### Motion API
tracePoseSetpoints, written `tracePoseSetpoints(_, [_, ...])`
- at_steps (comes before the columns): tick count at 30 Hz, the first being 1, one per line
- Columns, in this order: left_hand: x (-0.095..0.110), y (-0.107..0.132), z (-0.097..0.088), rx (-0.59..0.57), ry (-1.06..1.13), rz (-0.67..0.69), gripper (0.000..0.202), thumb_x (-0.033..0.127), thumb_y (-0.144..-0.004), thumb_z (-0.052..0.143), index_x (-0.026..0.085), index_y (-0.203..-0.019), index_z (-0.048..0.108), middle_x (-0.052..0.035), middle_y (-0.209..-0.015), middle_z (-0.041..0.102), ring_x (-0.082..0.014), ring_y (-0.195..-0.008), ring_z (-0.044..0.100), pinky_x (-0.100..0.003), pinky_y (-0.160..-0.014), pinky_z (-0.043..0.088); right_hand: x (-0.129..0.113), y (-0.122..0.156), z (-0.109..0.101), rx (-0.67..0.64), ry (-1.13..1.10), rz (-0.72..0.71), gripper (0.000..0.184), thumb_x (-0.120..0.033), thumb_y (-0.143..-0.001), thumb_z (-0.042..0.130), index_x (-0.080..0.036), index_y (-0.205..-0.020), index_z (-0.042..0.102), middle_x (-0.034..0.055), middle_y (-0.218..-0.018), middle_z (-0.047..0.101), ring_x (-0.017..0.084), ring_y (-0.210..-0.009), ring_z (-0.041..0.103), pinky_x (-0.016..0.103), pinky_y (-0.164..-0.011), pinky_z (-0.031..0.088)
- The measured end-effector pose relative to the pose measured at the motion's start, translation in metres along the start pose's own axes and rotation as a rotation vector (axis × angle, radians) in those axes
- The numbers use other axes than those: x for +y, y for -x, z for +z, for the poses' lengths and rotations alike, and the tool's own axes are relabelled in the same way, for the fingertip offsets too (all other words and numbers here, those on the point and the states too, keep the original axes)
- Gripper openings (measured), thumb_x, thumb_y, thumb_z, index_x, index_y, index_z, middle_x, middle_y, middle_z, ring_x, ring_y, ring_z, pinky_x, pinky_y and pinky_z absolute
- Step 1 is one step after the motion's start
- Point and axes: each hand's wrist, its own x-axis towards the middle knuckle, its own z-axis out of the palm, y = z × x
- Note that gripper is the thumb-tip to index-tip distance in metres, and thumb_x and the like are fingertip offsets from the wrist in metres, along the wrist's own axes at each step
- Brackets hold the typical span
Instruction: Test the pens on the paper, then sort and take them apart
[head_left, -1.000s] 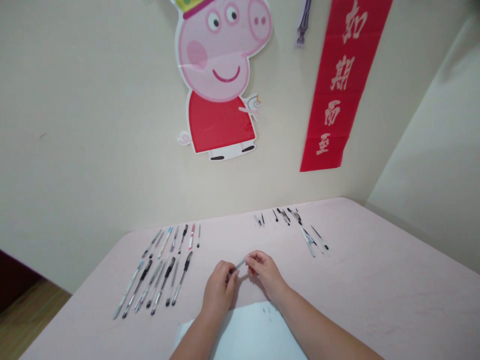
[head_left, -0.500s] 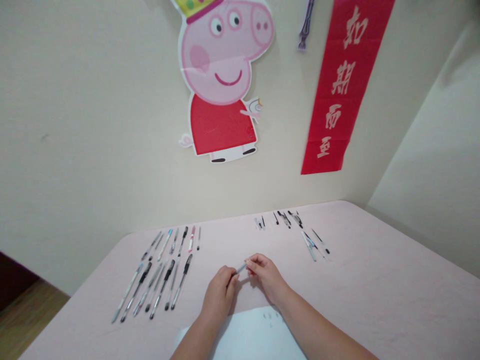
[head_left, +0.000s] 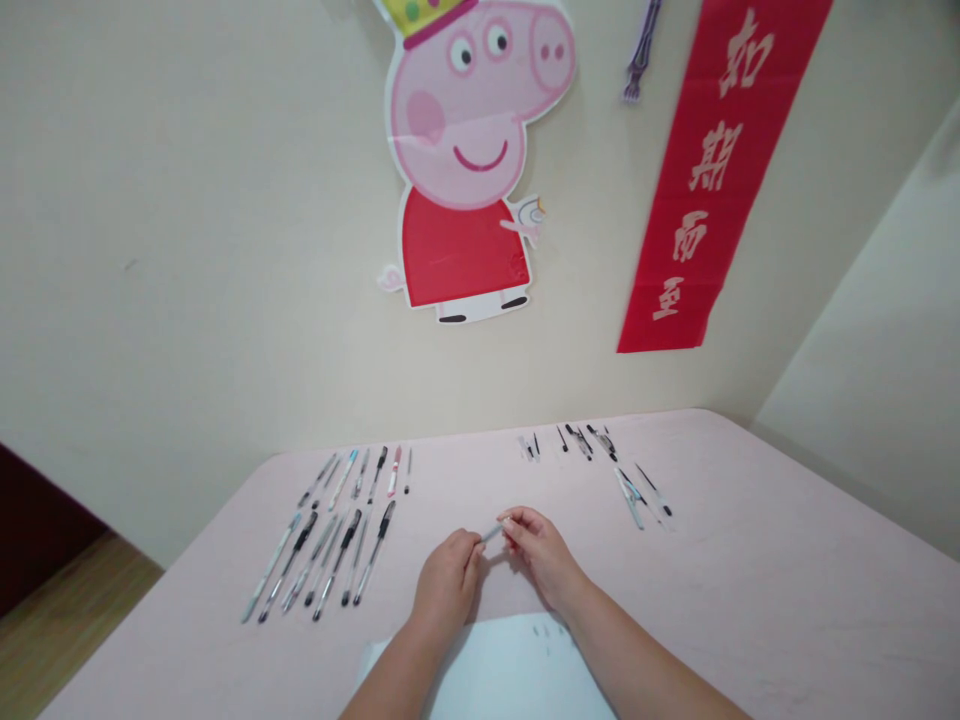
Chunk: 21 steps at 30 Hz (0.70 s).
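Observation:
My left hand [head_left: 447,581] and my right hand [head_left: 539,553] meet over the middle of a pink table [head_left: 757,590]. Both are closed in a pinch on one thin clear pen [head_left: 491,533], which spans the small gap between their fingertips. A white sheet of paper [head_left: 510,675] lies under my forearms at the near edge, with a few small marks on it. To the left lie two rows of several pens [head_left: 337,525], side by side.
Several loose pen parts [head_left: 585,441] lie along the table's far edge, and a few more pens [head_left: 641,492] rest to the right of them. A cartoon pig cutout [head_left: 469,160] and a red banner [head_left: 705,180] hang on the wall behind.
The view has shifted a little, so everything sits slightly further right. My hands have stayed together on the pen, with less of it showing between them.

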Motion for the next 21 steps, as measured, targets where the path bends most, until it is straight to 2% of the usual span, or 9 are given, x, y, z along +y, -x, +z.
tracePoseSetpoints(8, [-0.0003,-0.0021,-0.0016,0.003,-0.031,0.005,0.029,0.024,-0.091,0.031,0.019,-0.091,0.06,-0.005,-0.083,0.061,-0.0181,-0.08,0.058,-0.028,-0.071,0.041,-0.0005,-0.0003,0.0018,0.016,0.012,0.016,0.033,-0.041,-0.06,0.076,-0.016,-0.079,0.066,-0.0037,-0.059,0.053,0.008,-0.049,0.044,0.021,-0.047,0.033])
tracePoseSetpoints(14, [-0.0009,-0.0027,-0.0019,-0.016,-0.047,0.01,0.029,0.022,-0.091,0.031,0.019,-0.09,0.06,-0.0048,-0.083,0.061,-0.0181,-0.08,0.057,-0.028,-0.071,0.04,0.0016,-0.0024,0.001,0.057,0.038,-0.002,0.032,-0.042,-0.059,0.077,-0.017,-0.065,0.059,-0.006,-0.052,0.048,0.007,-0.045,0.04,0.021,-0.045,0.03])
tracePoseSetpoints(21, [-0.0009,-0.0021,-0.001,0.005,-0.037,0.007,0.03,0.024,-0.091,0.031,0.019,-0.091,0.06,-0.0052,-0.084,0.063,-0.0184,-0.081,0.058,-0.028,-0.072,0.041,0.0049,-0.0016,-0.002,0.003,0.008,-0.001,0.032,-0.041,-0.061,0.077,-0.017,-0.079,0.065,-0.0049,-0.059,0.051,0.006,-0.048,0.041,0.02,-0.046,0.03])
